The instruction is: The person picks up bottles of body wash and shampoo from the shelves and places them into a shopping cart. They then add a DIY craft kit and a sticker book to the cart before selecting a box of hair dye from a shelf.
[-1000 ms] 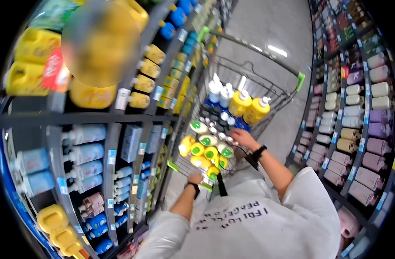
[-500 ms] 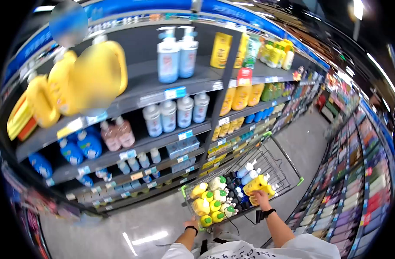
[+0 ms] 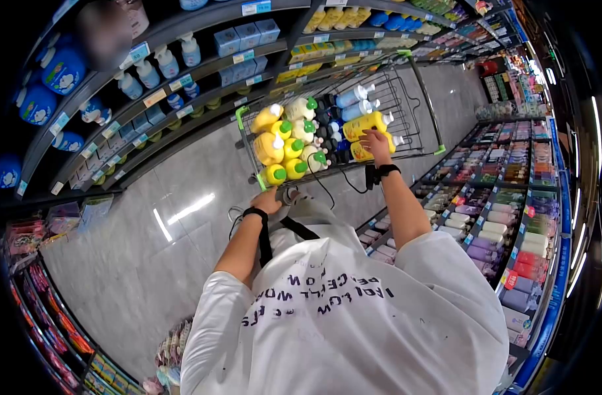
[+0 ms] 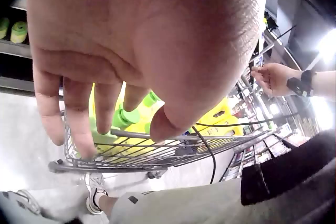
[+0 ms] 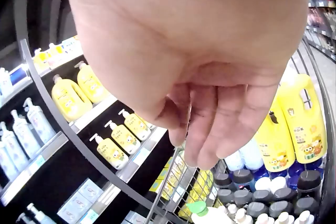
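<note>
Hand with fingers pointing down, above yellow bottles and black-capped bottles, stocked shelves beside.

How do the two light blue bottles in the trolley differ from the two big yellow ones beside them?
The light blue bottles are slim; the yellow bottles are broader. The right hand overlaps the yellow bottles in the head view, while the light blue bottles are clear of it. Both pairs have white tops and lie within the trolley.
</note>
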Action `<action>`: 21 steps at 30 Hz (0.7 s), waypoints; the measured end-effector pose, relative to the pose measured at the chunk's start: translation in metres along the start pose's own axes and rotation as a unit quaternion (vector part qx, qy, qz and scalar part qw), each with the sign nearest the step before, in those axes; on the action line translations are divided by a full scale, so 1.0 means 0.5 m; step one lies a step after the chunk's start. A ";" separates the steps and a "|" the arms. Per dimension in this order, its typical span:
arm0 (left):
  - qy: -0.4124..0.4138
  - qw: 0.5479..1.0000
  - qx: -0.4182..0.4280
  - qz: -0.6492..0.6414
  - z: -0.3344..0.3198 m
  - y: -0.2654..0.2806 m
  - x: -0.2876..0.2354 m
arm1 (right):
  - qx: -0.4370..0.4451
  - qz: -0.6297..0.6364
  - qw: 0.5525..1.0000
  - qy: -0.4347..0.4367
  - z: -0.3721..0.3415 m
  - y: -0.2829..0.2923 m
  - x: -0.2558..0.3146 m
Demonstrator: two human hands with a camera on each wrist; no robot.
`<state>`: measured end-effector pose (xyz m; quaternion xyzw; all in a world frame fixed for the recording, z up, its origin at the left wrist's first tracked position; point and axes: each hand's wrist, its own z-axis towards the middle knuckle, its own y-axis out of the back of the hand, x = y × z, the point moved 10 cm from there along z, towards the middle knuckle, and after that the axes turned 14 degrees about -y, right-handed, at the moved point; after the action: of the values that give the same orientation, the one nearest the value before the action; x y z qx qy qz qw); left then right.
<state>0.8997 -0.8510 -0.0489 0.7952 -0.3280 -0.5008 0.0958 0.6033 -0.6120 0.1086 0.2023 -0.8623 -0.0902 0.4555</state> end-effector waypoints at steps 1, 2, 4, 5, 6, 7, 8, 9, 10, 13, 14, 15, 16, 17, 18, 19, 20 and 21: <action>0.003 1.000 -0.005 -0.012 0.005 -0.003 -0.002 | 0.006 0.004 1.000 -0.002 0.007 0.001 0.005; 0.007 1.000 -0.002 -0.013 0.009 -0.016 0.000 | 0.009 0.005 1.000 -0.007 0.011 0.006 0.005; 0.008 0.999 -0.039 -0.015 0.023 -0.021 0.007 | 0.008 0.029 1.000 -0.008 0.036 0.028 0.012; 0.013 0.999 -0.038 -0.013 0.026 -0.028 0.014 | 0.012 0.031 0.999 -0.010 0.051 0.037 0.017; 0.021 0.998 -0.047 -0.024 0.024 -0.022 0.013 | 0.001 0.039 0.999 -0.017 0.073 0.053 0.020; 0.029 0.997 -0.057 -0.034 0.022 -0.012 0.010 | -0.008 0.046 0.999 -0.022 0.098 0.068 0.026; 0.042 0.996 -0.068 -0.031 0.026 -0.016 0.021 | -0.005 0.075 0.997 -0.011 0.123 0.080 0.035; 0.050 0.996 -0.066 -0.030 0.025 -0.019 0.025 | 0.000 0.095 0.995 -0.010 0.157 0.089 0.043; 0.067 0.995 -0.070 -0.039 0.020 -0.021 0.033 | -0.001 0.134 0.991 -0.014 0.193 0.099 0.048; 0.114 0.990 -0.082 -0.017 -0.001 -0.002 0.037 | 0.027 0.244 0.969 -0.028 0.292 0.089 0.073; 0.133 0.989 -0.065 -0.019 -0.008 -0.009 0.051 | 0.048 0.302 0.951 -0.043 0.319 0.072 0.077; 0.150 0.987 -0.050 -0.022 -0.011 -0.002 0.051 | 0.069 0.358 0.930 -0.056 0.357 0.055 0.087; 0.158 0.986 -0.052 -0.012 -0.013 0.006 0.044 | 0.080 0.360 0.928 -0.060 0.397 0.038 0.106; 0.172 0.984 -0.055 -0.013 -0.008 0.013 0.043 | 0.130 0.440 0.882 -0.106 0.431 0.000 0.105; 0.183 0.982 -0.037 -0.014 -0.012 0.017 0.033 | 0.174 0.514 0.825 -0.158 0.448 -0.039 0.097; 0.192 0.981 -0.016 -0.014 -0.022 0.014 0.022 | 0.258 0.527 0.789 -0.183 0.448 -0.083 0.122; 0.209 0.978 0.000 -0.019 -0.019 0.000 0.038 | 0.278 0.521 0.785 -0.186 0.407 -0.101 0.160; 0.213 0.977 -0.006 -0.009 -0.005 -0.002 0.049 | 0.301 0.517 0.781 -0.179 0.357 -0.107 0.217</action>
<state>0.9092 -0.8656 -0.0663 0.8858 -0.2899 -0.3231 0.1637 0.4164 -0.7123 0.0702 -0.1663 -0.8868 0.3884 0.1872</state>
